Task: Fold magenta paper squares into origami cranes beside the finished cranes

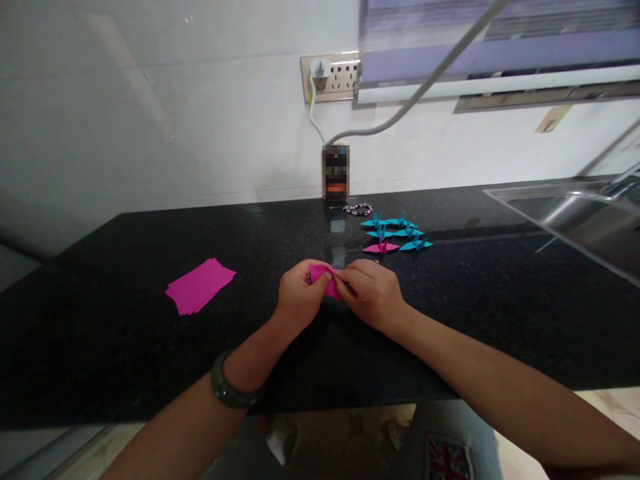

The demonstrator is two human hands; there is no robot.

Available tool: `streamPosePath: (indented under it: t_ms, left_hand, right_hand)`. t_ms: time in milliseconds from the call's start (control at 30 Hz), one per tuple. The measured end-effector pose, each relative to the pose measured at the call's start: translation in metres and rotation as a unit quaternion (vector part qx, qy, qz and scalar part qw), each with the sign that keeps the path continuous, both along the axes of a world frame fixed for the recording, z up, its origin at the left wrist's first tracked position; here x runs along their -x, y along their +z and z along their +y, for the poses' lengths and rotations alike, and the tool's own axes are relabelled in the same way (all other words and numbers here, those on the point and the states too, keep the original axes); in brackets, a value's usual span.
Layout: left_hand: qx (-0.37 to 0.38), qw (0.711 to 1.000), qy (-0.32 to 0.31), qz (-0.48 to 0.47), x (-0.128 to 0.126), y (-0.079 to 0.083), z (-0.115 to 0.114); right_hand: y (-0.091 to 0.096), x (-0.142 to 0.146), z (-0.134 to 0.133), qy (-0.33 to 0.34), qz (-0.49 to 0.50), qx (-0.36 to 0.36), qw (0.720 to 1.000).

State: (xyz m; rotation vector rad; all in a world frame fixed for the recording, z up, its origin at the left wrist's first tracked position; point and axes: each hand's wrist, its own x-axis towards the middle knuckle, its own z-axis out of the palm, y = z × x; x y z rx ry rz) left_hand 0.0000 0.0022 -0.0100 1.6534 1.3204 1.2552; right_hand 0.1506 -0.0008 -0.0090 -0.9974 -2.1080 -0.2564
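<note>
A small piece of folded pink paper (320,273) is pinched between both hands above the dark countertop. My left hand (301,291) is closed on its left side, the thumb lying across it. My right hand (371,292) grips the right side with thumb and fingers, which hide part of the folds. Just beyond the right hand sits a pink paper crane (382,247), with several blue paper cranes (409,232) grouped around it. To the left lies a stack of pink paper sheets (200,287), apart from both hands.
A dark speckled countertop (125,267) runs along a white wall. Against the wall stands a device with a blurred screen (336,172), beside a beaded bracelet (358,210). A cable (430,80) hangs from a wall socket area (331,77). At right is a metal sink (580,213).
</note>
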Motion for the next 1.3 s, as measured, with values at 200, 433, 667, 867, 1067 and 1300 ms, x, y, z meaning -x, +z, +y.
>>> streamPosePath:
  t_ms: [200, 433, 667, 867, 1067, 1300]
  left_hand:
    - [0.007, 0.998, -0.013, -0.066, -0.006, 0.004, -0.004]
    - [-0.055, 0.998, -0.016, -0.015, -0.009, 0.003, -0.013]
    - [0.033, 0.981, -0.061, -0.181, -0.011, 0.010, -0.015]
    - [0.075, 0.982, -0.031, -0.171, -0.009, 0.009, -0.007]
    - [-0.019, 0.997, -0.034, -0.066, -0.007, 0.007, -0.014]
    - [-0.058, 0.998, -0.025, -0.007, -0.007, 0.010, -0.017]
  right_hand:
    - [0.002, 0.001, 0.001, -0.038, 0.058, 0.035, 0.997]
    - [0.005, -0.003, 0.004, -0.035, 0.054, 0.037, 0.997]
    - [0.004, -0.008, 0.010, -0.005, 0.098, 0.028, 0.995]
    - [0.002, -0.011, 0.012, 0.061, 0.099, -0.004, 0.993]
    - [0.001, -0.013, 0.015, 0.050, 0.083, -0.008, 0.995]
    - [0.004, -0.013, 0.011, 0.040, 0.055, -0.046, 0.997]
